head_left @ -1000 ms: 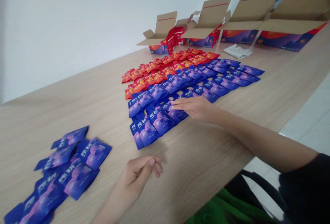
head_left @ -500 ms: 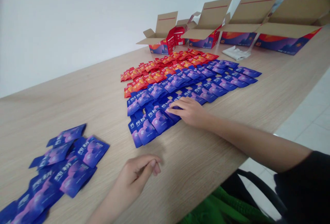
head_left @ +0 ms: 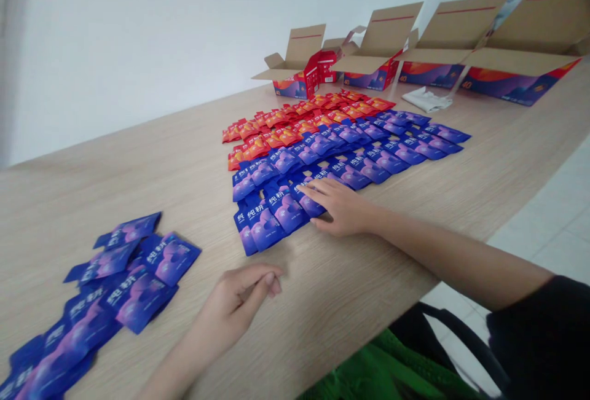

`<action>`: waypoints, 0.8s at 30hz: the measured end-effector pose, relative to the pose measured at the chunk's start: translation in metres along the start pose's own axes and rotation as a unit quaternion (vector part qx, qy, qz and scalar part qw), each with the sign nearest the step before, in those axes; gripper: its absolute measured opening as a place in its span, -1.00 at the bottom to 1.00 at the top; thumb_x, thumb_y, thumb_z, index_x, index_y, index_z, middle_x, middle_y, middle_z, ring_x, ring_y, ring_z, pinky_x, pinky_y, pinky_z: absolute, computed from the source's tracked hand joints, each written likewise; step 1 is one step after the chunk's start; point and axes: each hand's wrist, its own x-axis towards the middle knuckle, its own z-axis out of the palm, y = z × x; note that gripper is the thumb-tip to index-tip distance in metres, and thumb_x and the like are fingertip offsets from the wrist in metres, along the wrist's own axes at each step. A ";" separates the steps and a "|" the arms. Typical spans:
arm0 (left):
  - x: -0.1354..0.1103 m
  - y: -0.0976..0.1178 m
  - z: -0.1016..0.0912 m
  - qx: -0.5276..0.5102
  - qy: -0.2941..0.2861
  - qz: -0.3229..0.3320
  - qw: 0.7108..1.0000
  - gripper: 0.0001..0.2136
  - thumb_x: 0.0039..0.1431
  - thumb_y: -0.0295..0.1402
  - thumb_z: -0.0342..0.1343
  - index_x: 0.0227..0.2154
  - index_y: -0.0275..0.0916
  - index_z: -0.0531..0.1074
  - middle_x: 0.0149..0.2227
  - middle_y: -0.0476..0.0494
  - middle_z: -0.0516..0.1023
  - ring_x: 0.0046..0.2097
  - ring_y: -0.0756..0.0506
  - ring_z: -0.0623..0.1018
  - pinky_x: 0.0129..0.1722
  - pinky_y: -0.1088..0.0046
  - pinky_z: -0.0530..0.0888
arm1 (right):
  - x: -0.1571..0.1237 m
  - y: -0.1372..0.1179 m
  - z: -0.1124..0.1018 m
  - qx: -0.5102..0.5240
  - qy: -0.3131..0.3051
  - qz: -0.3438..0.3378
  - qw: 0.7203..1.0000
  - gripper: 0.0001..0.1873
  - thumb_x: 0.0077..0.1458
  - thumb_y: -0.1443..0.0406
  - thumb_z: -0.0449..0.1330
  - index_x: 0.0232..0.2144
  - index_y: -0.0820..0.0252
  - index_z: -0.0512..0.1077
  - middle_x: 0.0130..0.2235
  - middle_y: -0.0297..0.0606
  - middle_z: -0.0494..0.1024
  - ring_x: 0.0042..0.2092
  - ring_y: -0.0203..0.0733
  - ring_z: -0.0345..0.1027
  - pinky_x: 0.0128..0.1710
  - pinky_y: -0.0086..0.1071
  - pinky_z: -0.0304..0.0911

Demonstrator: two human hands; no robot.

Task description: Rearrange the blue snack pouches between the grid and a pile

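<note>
My right hand [head_left: 340, 206] rests on the front row of blue pouches, its fingers stretched out and spread over one blue pouch [head_left: 310, 204]. Overlapping blue pouches [head_left: 286, 209] with pink-purple pictures and white lettering run in two rows away to the right. Behind them lie overlapping rows of red-orange pouches [head_left: 281, 136]. My left hand [head_left: 246, 298] is held near the front left end of the rows, apart from them, with thumb and fingers pressed together and nothing visible in them. A loose heap of blue pouches [head_left: 138, 298] lies to its left.
Several open cardboard boxes stand along the back, among them a small one [head_left: 290, 88] and a large one [head_left: 507, 85] at the right. A folded white cloth or bag [head_left: 426, 99] lies before them. The wooden table's [head_left: 369, 277] near edge runs diagonally; green fabric [head_left: 387, 369] shows below.
My right hand's fingers have gone from a pinch at a pouch in the front row to spread out over it. My left hand stays closed in about the same place. The view has shifted slightly.
</note>
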 end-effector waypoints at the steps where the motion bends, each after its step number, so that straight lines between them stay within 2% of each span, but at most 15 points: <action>1: -0.001 -0.001 -0.007 0.035 0.022 0.003 0.999 -0.70 0.36 -0.21 -0.10 -0.32 -0.15 0.51 -0.37 -0.05 0.60 -0.30 -0.05 0.57 -0.27 0.48 0.43 | 0.000 -0.001 0.000 0.003 0.010 0.005 1.000 -0.32 0.12 0.22 0.16 0.26 0.34 0.17 0.13 0.10 0.35 0.16 0.15 0.21 0.13 0.07 0.19; 3: -0.003 -0.009 -0.026 0.125 0.096 0.001 0.988 -0.71 0.34 -0.18 -0.07 -0.32 -0.15 0.51 -0.30 -0.08 0.62 -0.24 -0.10 0.58 -0.21 0.44 0.43 | -0.001 -0.001 -0.001 0.013 0.035 0.013 0.999 -0.37 0.12 0.26 0.15 0.23 0.29 0.20 0.14 0.08 0.35 0.18 0.14 0.20 0.15 0.06 0.18; 5: -0.007 -0.022 -0.052 0.220 0.192 -0.023 0.956 -0.70 0.31 -0.14 -0.06 -0.31 -0.17 0.50 -0.22 -0.12 0.63 -0.16 -0.15 0.58 -0.09 0.38 0.42 | -0.001 -0.001 -0.002 0.026 0.066 0.015 0.997 -0.47 0.12 0.29 0.15 0.14 0.28 0.27 0.10 0.06 0.37 0.17 0.12 0.22 0.15 0.02 0.19; 7: -0.013 -0.040 -0.081 0.293 0.269 -0.097 0.912 -0.67 0.31 -0.13 -0.11 -0.23 -0.19 0.50 -0.13 -0.14 0.61 -0.08 -0.20 0.56 0.00 0.33 0.40 | -0.001 -0.001 -0.002 0.033 0.074 0.010 0.997 -0.60 0.12 0.32 0.14 0.03 0.26 0.34 0.03 0.02 0.42 0.11 0.09 0.27 0.12 -0.01 0.21; 8: -0.017 -0.050 -0.094 0.324 0.279 -0.147 0.892 -0.65 0.31 -0.12 -0.12 -0.15 -0.21 0.48 -0.07 -0.16 0.58 -0.02 -0.22 0.53 0.04 0.30 0.38 | -0.001 0.000 -0.002 0.033 0.063 0.006 0.997 -0.67 0.13 0.33 0.14 -0.03 0.24 0.37 -0.02 -0.01 0.45 0.07 0.08 0.30 0.10 -0.02 0.23; 10: -0.026 -0.071 -0.117 0.370 0.250 -0.222 0.867 -0.57 0.31 -0.10 -0.14 -0.01 -0.27 0.43 0.04 -0.25 0.50 0.06 -0.28 0.47 0.12 0.21 0.33 | 0.000 0.001 -0.001 0.032 0.026 -0.003 0.999 -0.76 0.16 0.35 0.11 -0.10 0.20 0.41 -0.09 -0.06 0.48 0.00 0.04 0.34 0.05 -0.04 0.25; 12: -0.034 -0.089 -0.132 0.393 0.191 -0.265 0.859 -0.45 0.27 -0.02 -0.10 0.10 -0.35 0.37 0.09 -0.36 0.44 0.13 -0.36 0.41 0.16 0.13 0.28 | 0.000 0.002 0.001 0.029 0.005 -0.006 1.000 -0.77 0.17 0.35 0.09 -0.11 0.20 0.41 -0.11 -0.07 0.48 -0.03 0.03 0.36 0.01 -0.05 0.26; 15: -0.042 -0.111 -0.139 0.393 0.128 -0.289 0.864 -0.26 0.16 0.14 0.01 0.19 -0.39 0.30 0.18 -0.44 0.35 0.21 -0.46 0.30 0.22 0.04 0.20 | -0.001 0.003 0.006 0.009 0.047 0.008 0.999 -0.70 0.14 0.33 0.13 -0.04 0.20 0.37 -0.05 -0.03 0.48 0.01 0.08 0.34 0.00 -0.03 0.26; 19: -0.043 -0.128 -0.137 0.391 0.121 -0.301 0.861 -0.14 0.07 0.22 0.07 0.23 -0.40 0.25 0.25 -0.51 0.24 0.27 -0.59 0.18 0.23 -0.12 0.10 | -0.002 0.006 0.006 0.004 0.107 0.021 0.994 -0.65 0.11 0.37 0.12 -0.02 0.19 0.33 -0.12 -0.08 0.49 -0.05 0.07 0.37 -0.05 -0.06 0.27; 24: -0.037 -0.132 -0.132 0.354 0.147 -0.314 0.869 -0.06 0.00 0.26 0.09 0.28 -0.38 0.15 0.29 -0.61 0.16 0.26 -0.73 0.10 0.09 -0.34 0.14 | -0.002 0.005 0.001 0.014 0.125 0.019 0.992 -0.73 0.09 0.45 0.07 -0.15 0.15 0.40 -0.19 -0.13 0.51 -0.12 0.01 0.40 -0.10 -0.11 0.28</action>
